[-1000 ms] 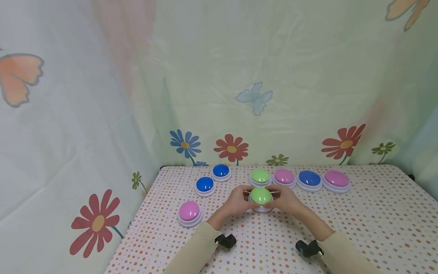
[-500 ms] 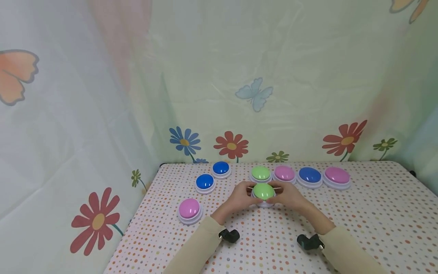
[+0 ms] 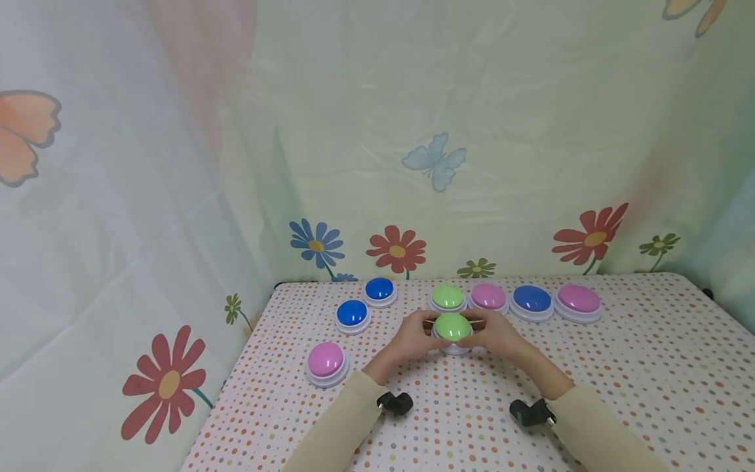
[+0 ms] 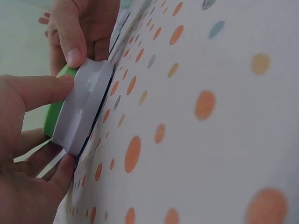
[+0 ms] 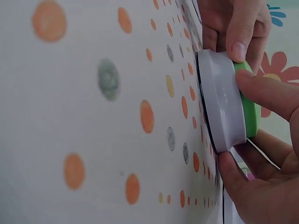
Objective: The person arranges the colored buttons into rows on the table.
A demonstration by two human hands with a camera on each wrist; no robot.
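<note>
Both hands hold a green dome push button (image 3: 453, 326) with a white base, near the middle of the table. My left hand (image 3: 413, 337) grips its left side, thumb at the front edge of the dome and fingers round the base. On the other side my right hand (image 3: 495, 335) grips it the same way. In the left wrist view the white base (image 4: 86, 100) appears level, at the tabletop. The right wrist view shows both thumbs against the green dome (image 5: 250, 109). Just behind it stands another green button (image 3: 447, 297).
Right of the rear green button, a pink button (image 3: 488, 296), a blue button (image 3: 532, 298) and another pink button (image 3: 579, 298) form a row. To the left are two blue buttons (image 3: 352, 313) and a pink one (image 3: 325, 359). A dotted cloth (image 3: 460, 432) covers the table; patterned curtains (image 3: 354, 118) surround it.
Both hands have shifted the green button slightly away from me and a little to the right, nearer the rear green button. The head view has tilted a little. The other buttons stay put.
</note>
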